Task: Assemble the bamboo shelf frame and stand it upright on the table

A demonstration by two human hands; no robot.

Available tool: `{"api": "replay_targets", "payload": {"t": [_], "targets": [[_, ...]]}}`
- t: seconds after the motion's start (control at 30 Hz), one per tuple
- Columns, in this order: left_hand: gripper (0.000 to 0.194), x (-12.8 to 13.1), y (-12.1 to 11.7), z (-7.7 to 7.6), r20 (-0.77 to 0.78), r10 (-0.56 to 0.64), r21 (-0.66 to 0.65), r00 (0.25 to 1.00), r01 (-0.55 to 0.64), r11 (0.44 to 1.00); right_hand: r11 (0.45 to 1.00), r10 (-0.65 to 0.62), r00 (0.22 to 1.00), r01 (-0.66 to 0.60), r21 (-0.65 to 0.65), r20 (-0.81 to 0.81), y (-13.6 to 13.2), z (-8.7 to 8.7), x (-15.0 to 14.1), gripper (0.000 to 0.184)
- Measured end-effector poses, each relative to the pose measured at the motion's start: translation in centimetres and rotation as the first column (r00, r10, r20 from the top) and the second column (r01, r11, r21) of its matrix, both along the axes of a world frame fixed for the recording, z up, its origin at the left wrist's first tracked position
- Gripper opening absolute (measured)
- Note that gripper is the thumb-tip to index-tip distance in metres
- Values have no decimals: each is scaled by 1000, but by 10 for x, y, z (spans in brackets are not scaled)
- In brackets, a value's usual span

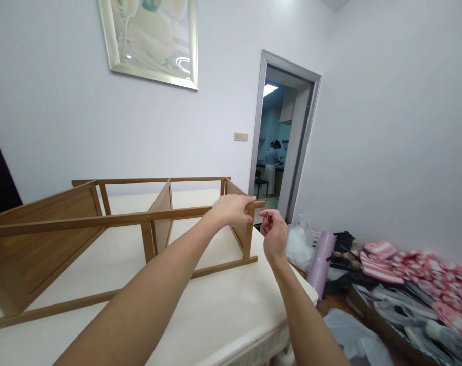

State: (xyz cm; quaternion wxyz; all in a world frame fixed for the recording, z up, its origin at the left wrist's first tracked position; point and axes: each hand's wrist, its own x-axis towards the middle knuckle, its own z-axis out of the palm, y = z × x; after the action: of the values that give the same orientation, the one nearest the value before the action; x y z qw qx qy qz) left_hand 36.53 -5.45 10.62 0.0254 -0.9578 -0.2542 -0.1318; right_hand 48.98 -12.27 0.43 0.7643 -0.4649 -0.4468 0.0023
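Observation:
A brown wooden shelf rack [112, 220] with slatted or panelled shelves lies on its side on the white table [231, 310]. My left hand [233, 209] is wrapped over the upper rail near its right end, with the thumb and fingers on the corner by the end shelf. Just right of that rail end is my right hand [274, 231], its fingers curled and pinched together, apart from the wood. Something small and dark may be between those fingertips, too small to make out.
Right of the table stand a lilac roll [322, 262] and a white plastic bag [301, 244]. Pink striped cloth [425, 269] and a box of shoes [402, 315] lie beyond. Through a doorway [263, 127], a person [271, 160] stands in another room. A framed picture [154, 76] hangs above.

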Motion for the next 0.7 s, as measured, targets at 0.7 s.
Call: {"api": "replay_targets", "payload": {"t": [0.7], "targets": [[72, 1, 2, -2, 14, -4, 15, 1000, 4, 1000, 878, -464, 659, 430, 209, 592, 2, 5, 25, 22]]}}
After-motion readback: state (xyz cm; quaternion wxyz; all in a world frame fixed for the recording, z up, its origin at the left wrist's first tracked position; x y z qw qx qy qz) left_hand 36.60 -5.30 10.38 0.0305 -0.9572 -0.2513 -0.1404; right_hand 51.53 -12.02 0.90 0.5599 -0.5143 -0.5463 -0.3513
